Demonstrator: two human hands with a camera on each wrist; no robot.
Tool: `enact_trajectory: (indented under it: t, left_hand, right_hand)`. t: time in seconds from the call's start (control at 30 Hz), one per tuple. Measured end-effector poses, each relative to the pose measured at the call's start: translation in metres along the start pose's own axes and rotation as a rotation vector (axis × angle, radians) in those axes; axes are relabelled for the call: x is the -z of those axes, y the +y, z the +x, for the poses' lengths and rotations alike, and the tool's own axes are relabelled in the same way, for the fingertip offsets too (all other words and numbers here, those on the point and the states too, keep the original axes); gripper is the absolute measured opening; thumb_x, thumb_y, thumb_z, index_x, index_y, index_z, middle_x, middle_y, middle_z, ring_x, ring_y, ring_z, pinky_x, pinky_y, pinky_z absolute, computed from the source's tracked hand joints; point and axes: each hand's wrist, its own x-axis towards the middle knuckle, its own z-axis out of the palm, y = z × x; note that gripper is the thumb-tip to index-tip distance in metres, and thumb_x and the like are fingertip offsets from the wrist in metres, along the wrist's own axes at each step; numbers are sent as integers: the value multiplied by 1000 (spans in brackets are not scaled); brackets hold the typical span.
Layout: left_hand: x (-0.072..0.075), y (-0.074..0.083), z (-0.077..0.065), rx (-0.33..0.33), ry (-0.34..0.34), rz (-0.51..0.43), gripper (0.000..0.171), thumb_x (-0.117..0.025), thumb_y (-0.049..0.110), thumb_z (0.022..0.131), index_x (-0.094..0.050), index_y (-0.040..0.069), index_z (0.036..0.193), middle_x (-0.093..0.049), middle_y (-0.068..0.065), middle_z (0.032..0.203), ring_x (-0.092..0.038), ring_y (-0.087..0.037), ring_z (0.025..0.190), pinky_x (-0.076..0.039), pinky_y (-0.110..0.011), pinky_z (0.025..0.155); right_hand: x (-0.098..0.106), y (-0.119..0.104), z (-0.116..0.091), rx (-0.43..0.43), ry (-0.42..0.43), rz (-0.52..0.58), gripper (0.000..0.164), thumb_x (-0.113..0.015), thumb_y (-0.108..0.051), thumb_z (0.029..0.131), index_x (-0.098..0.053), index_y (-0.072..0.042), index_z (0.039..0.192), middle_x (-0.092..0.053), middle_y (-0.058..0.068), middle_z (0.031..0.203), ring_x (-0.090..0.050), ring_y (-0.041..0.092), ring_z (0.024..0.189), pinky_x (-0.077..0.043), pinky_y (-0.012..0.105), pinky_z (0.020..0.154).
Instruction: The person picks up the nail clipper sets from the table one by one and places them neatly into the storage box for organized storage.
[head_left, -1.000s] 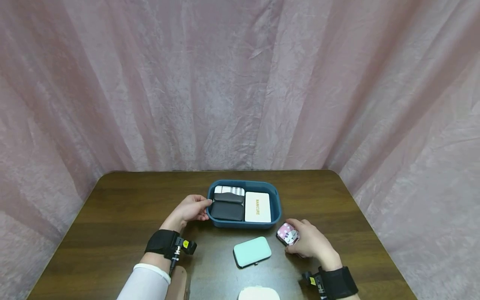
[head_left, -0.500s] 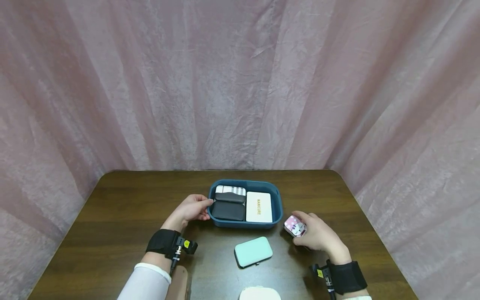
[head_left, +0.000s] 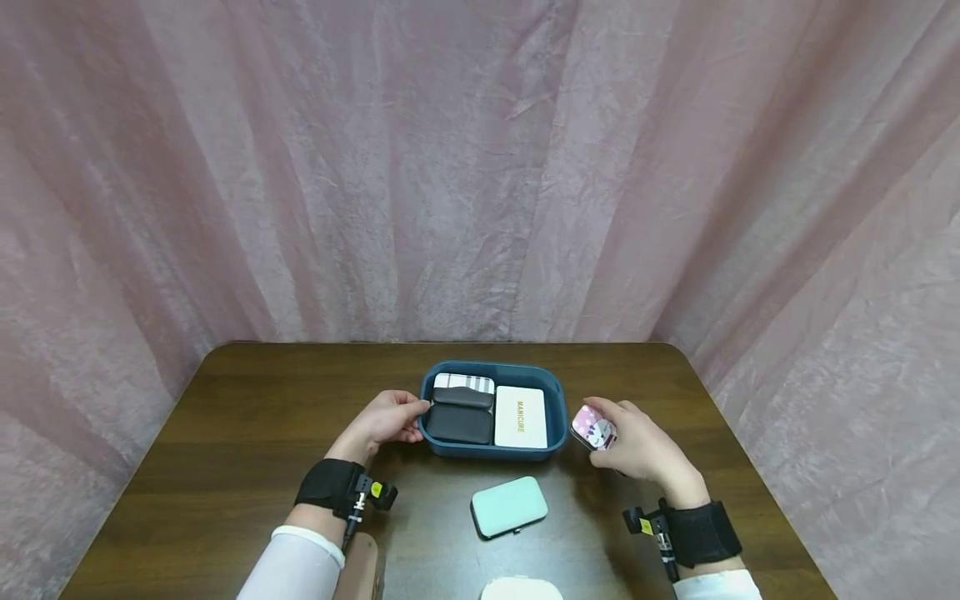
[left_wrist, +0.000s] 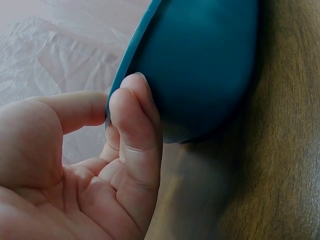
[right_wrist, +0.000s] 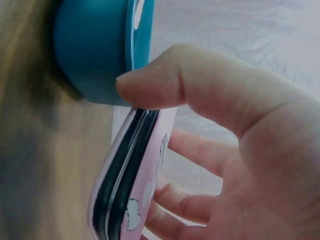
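Note:
My left hand [head_left: 388, 418] pinches the left rim of a blue plastic basin [head_left: 562, 417], thumb on the inside and fingers on the outer wall [left_wrist: 200, 65]. Inside lie a white case [head_left: 521, 417] lettered MANICURE, a black case [head_left: 459, 424] and a plaid case with a dark flap [head_left: 463, 392]. To the right of the basin, my right hand [head_left: 641, 442] grips a small pink case [head_left: 594, 427] with a cartoon print by its edges. In the right wrist view the case's black sides and metal seam [right_wrist: 117, 185] show, with the thumb at one end, close to the basin.
A mint green case [head_left: 510, 507] lies on the wooden table [head_left: 247, 433] in front of the basin. Nearer are a white rounded item [head_left: 521, 590], cut off by the frame, and a beige item [head_left: 358, 567] beside the left forearm. A pink curtain [head_left: 450, 167] hangs behind the table.
My right hand has lifted the pink case and carried it away from me and slightly right, up beside the basin's right end. The left hand keeps its hold on the rim.

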Motion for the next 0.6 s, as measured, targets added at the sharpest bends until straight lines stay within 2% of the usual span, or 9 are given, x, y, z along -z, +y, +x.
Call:
enact_trajectory:
  t: [0.37, 0.6]
  left_hand:
    - [-2, 2, 0, 9, 5, 5, 21, -64, 15, 107, -64, -6, 104, -61, -6, 69, -65, -9, 54, -56, -22, 55]
    - [-1, 1, -1, 23, -1, 8, 23, -64, 17, 108, -64, -7, 107, -60, -6, 71, -65, -9, 55, -56, -23, 56]
  right_hand:
    - [1, -17, 20, 64, 47, -4, 81, -89, -19, 80, -56, -16, 154, -61, 17, 127, -59, 27, 97, -52, 37, 74]
    - [-9, -30, 36, 104, 50, 24, 82, -87, -17, 80, -55, -19, 155, -60, 15, 129, -59, 27, 100, -53, 39, 78]
